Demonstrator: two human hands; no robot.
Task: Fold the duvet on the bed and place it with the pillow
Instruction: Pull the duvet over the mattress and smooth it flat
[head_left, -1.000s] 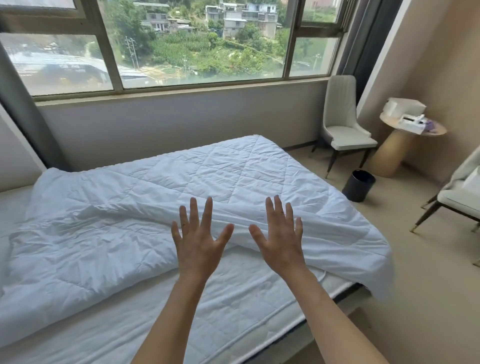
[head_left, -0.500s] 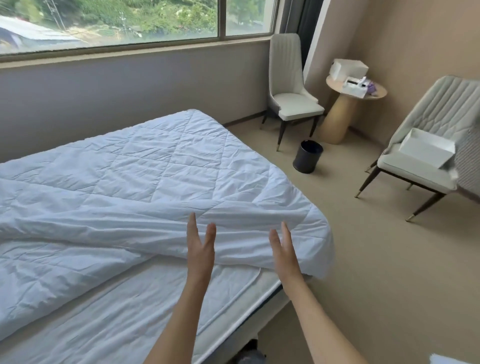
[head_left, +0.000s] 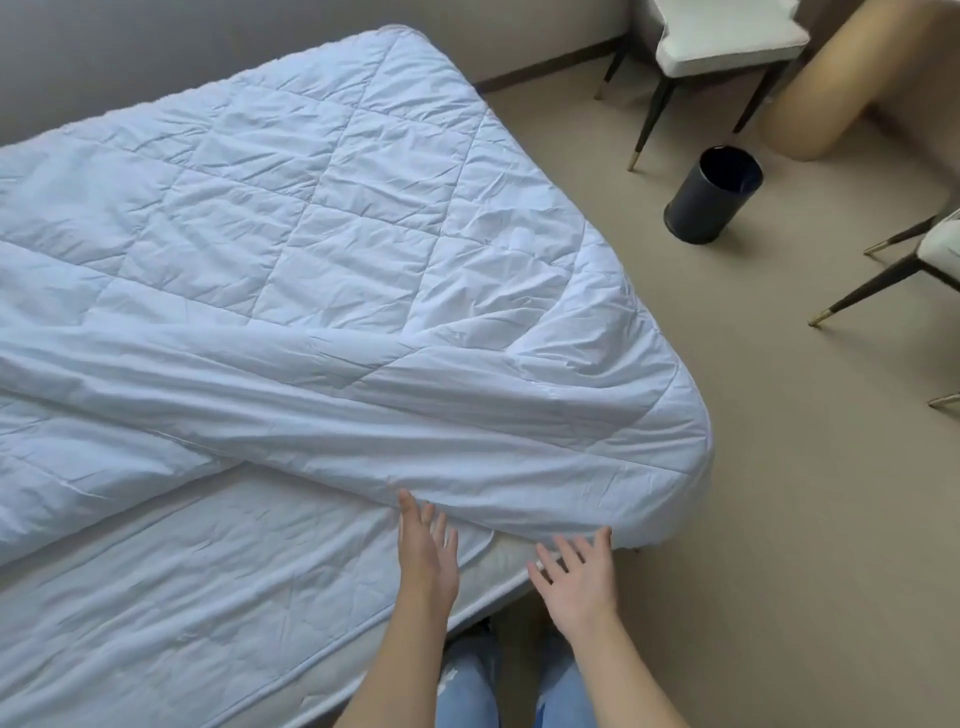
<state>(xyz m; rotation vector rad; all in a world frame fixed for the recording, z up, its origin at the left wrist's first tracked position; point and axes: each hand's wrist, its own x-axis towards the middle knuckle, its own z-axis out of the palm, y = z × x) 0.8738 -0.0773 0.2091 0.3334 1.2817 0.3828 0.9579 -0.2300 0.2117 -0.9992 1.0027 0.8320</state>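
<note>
Soft, even daylight, fairly bright, no glare. Gentle shading in the creases of the duvet (head_left: 332, 218) (whites tinted faintly blue). Faint shadow on the floor (head_left: 810, 519) beside the black bin (head_left: 711, 195). Slight overall softness; wide-angle bending of lines toward the edges.

1. There is one view only, from a wide-angle camera on the person's head, so no second view shares the scene.
2. It looks forward and steeply down from the near corner of the bed (head_left: 218, 597).
3. It sits close: both forearms enter from the bottom edge.
4. The far wall (head_left: 156, 47) crosses the top, the floor (head_left: 805, 493) fills the right.
</note>
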